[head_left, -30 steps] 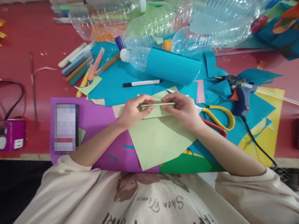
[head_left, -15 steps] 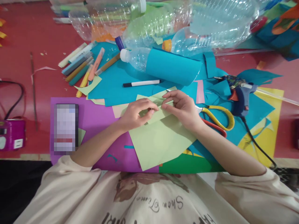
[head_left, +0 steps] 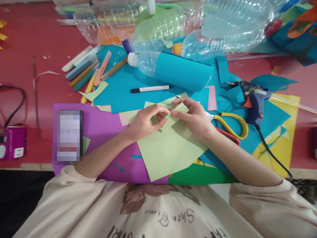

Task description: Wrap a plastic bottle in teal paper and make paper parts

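A small piece of light green paper (head_left: 182, 108) is pinched between the thumb and fingers of my right hand (head_left: 196, 117). My left hand (head_left: 148, 122) has its thumb and fingertips drawn together at that piece's left end, touching or nearly touching my right fingertips. Below both hands lies a larger light green sheet (head_left: 170, 152), partly covered by them. Close beside my right hand are scissors (head_left: 232, 125) with yellow and red handles, their blades mostly hidden. A black-and-white marker (head_left: 151, 88) lies just beyond the hands.
A bottle wrapped in blue paper (head_left: 183, 71) lies beyond the marker. To the right is a glue gun (head_left: 257, 104) with its cord. Several markers (head_left: 84, 69) lie at the left, and a phone (head_left: 70, 137) rests on purple paper (head_left: 104, 115). Large clear bottles (head_left: 168, 26) line the back.
The small green piece has been tilted up in my right hand and now shows folded or curled. My left hand has shifted slightly; the surrounding things stay put.
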A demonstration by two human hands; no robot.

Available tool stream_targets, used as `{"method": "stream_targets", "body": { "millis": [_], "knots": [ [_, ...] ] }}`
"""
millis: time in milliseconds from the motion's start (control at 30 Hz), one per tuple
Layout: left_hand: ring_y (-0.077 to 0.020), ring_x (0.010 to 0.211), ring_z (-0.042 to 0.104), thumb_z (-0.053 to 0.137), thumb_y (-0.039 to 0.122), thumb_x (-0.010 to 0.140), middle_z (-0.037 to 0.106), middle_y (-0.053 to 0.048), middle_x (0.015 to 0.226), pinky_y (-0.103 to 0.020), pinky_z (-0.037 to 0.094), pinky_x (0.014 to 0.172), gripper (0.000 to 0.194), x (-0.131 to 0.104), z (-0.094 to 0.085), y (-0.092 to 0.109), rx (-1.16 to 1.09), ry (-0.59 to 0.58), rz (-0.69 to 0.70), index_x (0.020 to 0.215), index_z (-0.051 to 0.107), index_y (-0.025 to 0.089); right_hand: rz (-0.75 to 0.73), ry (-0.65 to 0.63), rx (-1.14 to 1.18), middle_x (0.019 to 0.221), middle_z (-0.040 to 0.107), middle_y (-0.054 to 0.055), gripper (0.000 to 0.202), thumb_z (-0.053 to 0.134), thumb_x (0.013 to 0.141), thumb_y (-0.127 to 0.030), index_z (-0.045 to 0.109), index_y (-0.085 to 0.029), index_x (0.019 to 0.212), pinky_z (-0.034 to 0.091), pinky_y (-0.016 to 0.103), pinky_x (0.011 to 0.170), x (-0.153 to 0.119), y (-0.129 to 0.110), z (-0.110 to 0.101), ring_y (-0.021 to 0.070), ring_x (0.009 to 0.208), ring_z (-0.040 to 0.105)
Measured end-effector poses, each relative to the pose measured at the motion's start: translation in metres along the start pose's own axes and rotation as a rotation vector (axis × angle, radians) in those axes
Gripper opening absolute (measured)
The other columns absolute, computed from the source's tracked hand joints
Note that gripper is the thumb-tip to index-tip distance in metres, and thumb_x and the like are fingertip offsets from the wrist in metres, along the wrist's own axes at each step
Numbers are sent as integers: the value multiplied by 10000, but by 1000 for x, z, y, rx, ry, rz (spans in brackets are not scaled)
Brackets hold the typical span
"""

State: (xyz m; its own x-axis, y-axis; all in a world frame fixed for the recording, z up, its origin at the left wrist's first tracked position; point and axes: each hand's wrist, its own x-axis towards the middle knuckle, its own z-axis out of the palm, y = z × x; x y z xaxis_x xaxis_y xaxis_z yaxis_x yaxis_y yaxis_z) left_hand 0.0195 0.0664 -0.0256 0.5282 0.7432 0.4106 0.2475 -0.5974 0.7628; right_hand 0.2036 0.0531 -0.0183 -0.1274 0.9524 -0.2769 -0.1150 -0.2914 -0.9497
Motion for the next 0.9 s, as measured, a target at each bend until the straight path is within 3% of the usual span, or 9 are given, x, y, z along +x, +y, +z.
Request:
{"method": "stream_targets", "body": {
  "millis": [100, 200, 333, 433, 500, 567, 667, 767, 900],
  "knots": [
    [-71, 671, 636, 619, 83, 812, 655, 17, 818, -188, 537, 657, 172, -1, 4, 5, 26, 46, 16, 937, 566, 189, 93, -83, 84, 684, 630, -8, 316, 757, 677, -482, 624, -204, 744, 491, 288, 602, -4, -1, 4, 136, 623, 594],
    [-70, 673, 630, 632, 82, 803, 642, 22, 816, -186, 529, 641, 207, -5, 8, 8, 5, 89, -6, 957, 547, 192, 56, -86, 22, 632, 603, -1, 389, 744, 665, -555, 614, -188, 665, 458, 277, 576, -8, -3, 8, 132, 612, 568],
    [-103, 710, 619, 688, 277, 808, 608, 4, 832, -225, 533, 633, 335, -8, 7, 4, -49, 40, -3, 1077, 502, 207, 6, -83, -99, 634, 567, -3, 417, 710, 689, -583, 607, -178, 677, 404, 261, 535, -9, -4, 7, 119, 605, 511],
    [-234, 1022, 617, 719, 523, 731, 588, -116, 1121, -379, 552, 832, 664, -6, 1, -3, -33, -48, 71, 1245, 438, 211, 24, -107, -120, 645, 554, -13, 388, 685, 728, -558, 596, -180, 713, 390, 253, 533, -10, -2, 5, 111, 607, 500],
    [-334, 1301, 451, 687, 608, 716, 453, -183, 1372, -501, 450, 1022, 864, -5, -2, -6, -9, -136, 116, 1393, 309, 226, 50, -126, -126, 646, 547, -18, 369, 674, 748, -536, 579, -181, 721, 387, 251, 531, -11, -1, 3, 109, 605, 500],
    [-354, 1413, 298, 648, 625, 742, 320, -183, 1497, -543, 351, 1107, 971, -4, -4, -8, 0, -222, 131, 1481, 138, 254, 71, -145, -127, 647, 546, -21, 358, 665, 760, -524, 567, -180, 729, 394, 251, 534, -11, -1, 2, 109, 608, 508],
    [-336, 1409, 312, 628, 606, 774, 295, -163, 1522, -530, 346, 1116, 1013, -5, -3, -9, 3, -265, 109, 1506, 7, 284, 81, -174, -104, 660, 565, -21, 361, 661, 760, -527, 575, -177, 769, 413, 254, 549, -11, -1, 3, 116, 632, 536],
    [-335, 1383, 351, 641, 583, 778, 322, -167, 1505, -519, 364, 1100, 1010, -7, -2, -10, 28, -235, 110, 1507, 11, 281, 72, -173, -90, 651, 570, -24, 382, 655, 758, -550, 581, -177, 786, 397, 243, 521, -10, -1, 5, 107, 606, 530],
    [-340, 1361, 383, 646, 566, 780, 364, -184, 1474, -509, 383, 1079, 992, -7, -3, -11, 75, -189, 130, 1505, 44, 256, 52, -182, -145, 529, 509, -39, 462, 609, 771, -616, 518, -184, 632, 342, 237, 457, -11, 0, 6, 80, 493, 457]
  ]
}}
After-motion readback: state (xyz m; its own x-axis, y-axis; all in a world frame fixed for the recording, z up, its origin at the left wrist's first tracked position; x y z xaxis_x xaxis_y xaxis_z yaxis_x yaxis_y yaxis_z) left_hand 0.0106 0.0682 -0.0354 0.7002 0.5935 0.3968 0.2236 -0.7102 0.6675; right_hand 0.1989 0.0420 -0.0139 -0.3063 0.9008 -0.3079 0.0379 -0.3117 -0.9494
